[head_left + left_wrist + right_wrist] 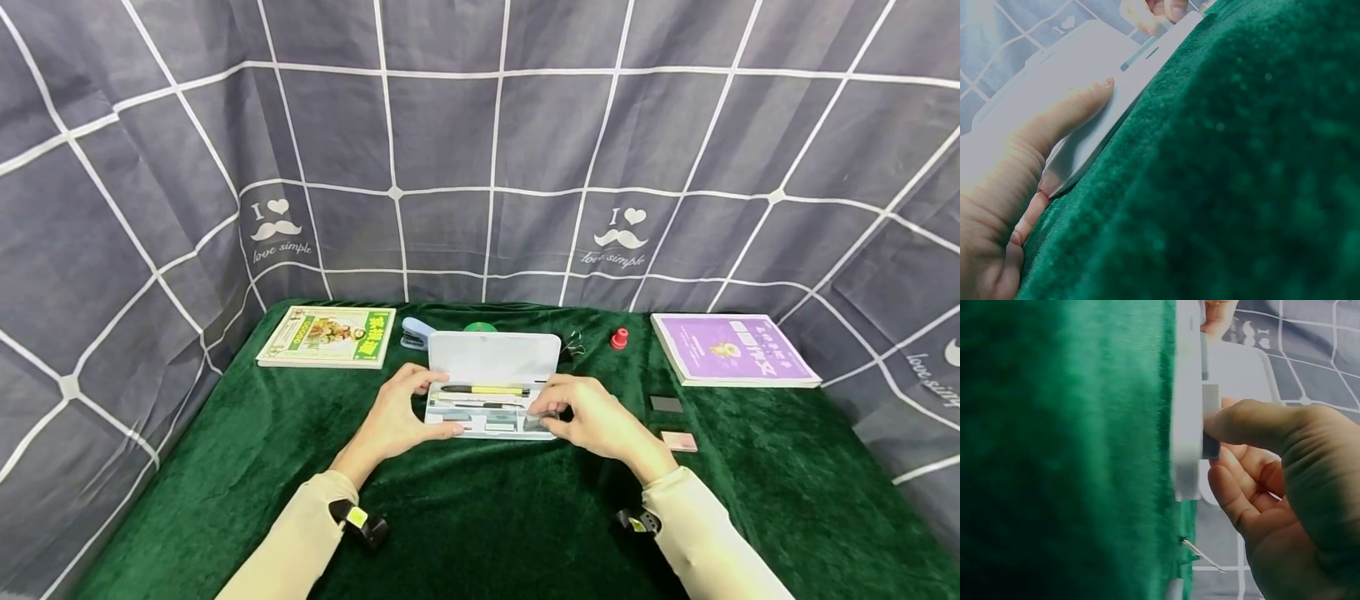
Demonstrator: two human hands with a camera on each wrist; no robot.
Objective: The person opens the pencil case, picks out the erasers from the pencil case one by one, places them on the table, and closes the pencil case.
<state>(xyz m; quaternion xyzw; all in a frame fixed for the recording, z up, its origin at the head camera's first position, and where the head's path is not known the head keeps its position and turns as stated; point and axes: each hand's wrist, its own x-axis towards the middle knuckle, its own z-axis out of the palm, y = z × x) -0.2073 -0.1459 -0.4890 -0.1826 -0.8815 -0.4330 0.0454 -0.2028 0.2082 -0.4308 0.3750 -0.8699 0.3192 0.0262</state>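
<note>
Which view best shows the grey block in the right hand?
The right wrist view: the grey block shows largest, though the right hand covers part. The head view shows it small and partly hidden; the left wrist view, only a faint bit.

The raised lid (495,353) of my pencil case (487,434) hides most of a green thing (480,327) beyond it; I can't tell what. My right hand (596,414) partly covers the gray block (1210,397). My sleeves (288,533) run off the near edge. The purple book's (727,348) small print is unreadable. The green cloth (1260,187) blurs by my left wrist.
</note>
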